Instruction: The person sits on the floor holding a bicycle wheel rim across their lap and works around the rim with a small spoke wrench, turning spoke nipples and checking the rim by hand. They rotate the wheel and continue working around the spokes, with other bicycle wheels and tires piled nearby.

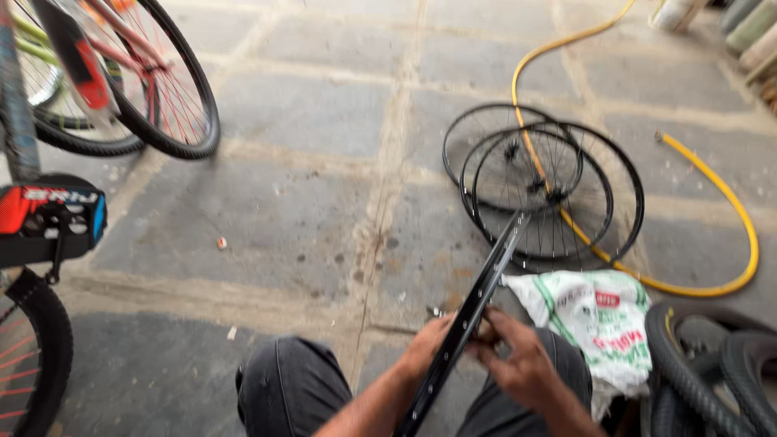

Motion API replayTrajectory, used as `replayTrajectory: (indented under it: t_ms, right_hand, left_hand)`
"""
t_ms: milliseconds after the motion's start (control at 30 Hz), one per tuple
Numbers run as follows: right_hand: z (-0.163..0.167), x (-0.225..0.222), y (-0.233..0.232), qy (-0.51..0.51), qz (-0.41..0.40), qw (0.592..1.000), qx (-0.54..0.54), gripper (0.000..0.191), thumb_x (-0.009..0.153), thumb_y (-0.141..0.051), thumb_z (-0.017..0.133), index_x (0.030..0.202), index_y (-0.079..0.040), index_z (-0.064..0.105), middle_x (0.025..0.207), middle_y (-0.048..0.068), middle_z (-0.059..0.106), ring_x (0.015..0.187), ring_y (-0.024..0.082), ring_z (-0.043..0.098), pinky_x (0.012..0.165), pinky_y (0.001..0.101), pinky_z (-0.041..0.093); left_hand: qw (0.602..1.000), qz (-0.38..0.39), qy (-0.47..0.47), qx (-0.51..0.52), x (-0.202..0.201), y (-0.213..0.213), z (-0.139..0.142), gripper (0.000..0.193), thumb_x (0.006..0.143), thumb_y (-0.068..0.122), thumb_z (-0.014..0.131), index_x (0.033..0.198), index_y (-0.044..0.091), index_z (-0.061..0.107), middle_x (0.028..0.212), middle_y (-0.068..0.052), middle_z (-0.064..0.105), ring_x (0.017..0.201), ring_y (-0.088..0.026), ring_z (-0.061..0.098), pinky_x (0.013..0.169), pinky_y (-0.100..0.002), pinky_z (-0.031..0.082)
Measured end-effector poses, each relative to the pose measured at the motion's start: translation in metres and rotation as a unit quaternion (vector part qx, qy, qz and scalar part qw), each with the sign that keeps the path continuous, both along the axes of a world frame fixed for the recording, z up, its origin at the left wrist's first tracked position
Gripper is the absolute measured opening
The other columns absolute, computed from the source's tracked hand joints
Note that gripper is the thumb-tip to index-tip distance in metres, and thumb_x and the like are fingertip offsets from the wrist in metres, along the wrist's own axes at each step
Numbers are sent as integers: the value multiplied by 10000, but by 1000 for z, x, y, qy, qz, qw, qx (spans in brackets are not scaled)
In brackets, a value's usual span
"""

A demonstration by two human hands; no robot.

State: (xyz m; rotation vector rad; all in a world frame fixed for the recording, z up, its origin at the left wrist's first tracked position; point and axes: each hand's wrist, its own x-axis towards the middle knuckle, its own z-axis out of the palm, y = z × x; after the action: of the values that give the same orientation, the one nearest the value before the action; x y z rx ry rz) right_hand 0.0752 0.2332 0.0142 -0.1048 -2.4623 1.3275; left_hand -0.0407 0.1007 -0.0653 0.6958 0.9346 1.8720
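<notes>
A bare black metal bicycle rim stands on edge between the person's knees, seen almost edge-on, its top slanting up and away toward the stone-slab floor. The left hand lies against the rim's left side with fingers curled onto it; the grip looks closed on the rim, though blur hides the fingertips. The right hand meets the rim from the other side, its fingers pinched at the rim's edge; whether they clasp something small there cannot be told. Just beyond the rim's top, three black spoked wheels lie overlapped flat on the floor, with a yellow hose looping over them. A white printed plastic sack sits beside the right knee, touching black rubber tyres at the lower right. A red-framed bicycle stands at the upper left.
</notes>
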Motion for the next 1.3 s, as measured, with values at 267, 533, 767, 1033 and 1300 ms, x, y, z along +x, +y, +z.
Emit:
replayTrajectory:
  t_ms: [267,533,767,1033,1300]
  right_hand:
    - [-10,-4,-23,138,-101,975,140,275,770,-80,831,937,-105,614,876,46,674,774,157,672,641,294,525]
    - [20,0,-22,-8,-10,997,-82,492,802,-25,780,1276,-59,654,913,21,721,730,77,633,633,247,545]
    - [8,-3,-32,114,-139,980,81,210,855,-33,799,1054,-57,736,926,8,745,785,88,702,677,269,544]
    - [4,9,-24,115,-54,990,-54,223,835,10,802,1025,-19,690,996,52,704,826,97,632,725,239,511]
    - [40,10,3,-43,104,993,17,532,811,-3,750,1325,18,614,1331,151,692,1091,215,731,893,310,595]
  left_hand:
    - [987,-44,-153,23,15,-20,-18,432,1068,353,562,1346,30,631,1185,-17,681,1054,-73,608,955,-240,482]
    - [998,-30,-49,-30,18,-24,-12,462,1104,380,455,1403,50,578,1207,-17,660,1086,-79,593,972,-264,476]
    - [996,10,-91,-25,25,-13,-12,443,1088,246,522,1480,39,532,1210,-35,589,1020,-117,505,890,-286,409]
    - [994,-18,-98,52,26,-26,-9,446,1044,343,537,1403,80,561,1310,7,642,1221,-54,585,1087,-252,457]
    - [992,-55,-114,29,29,-5,-20,430,1153,390,486,1289,23,664,1105,-1,688,988,-71,597,899,-262,492]
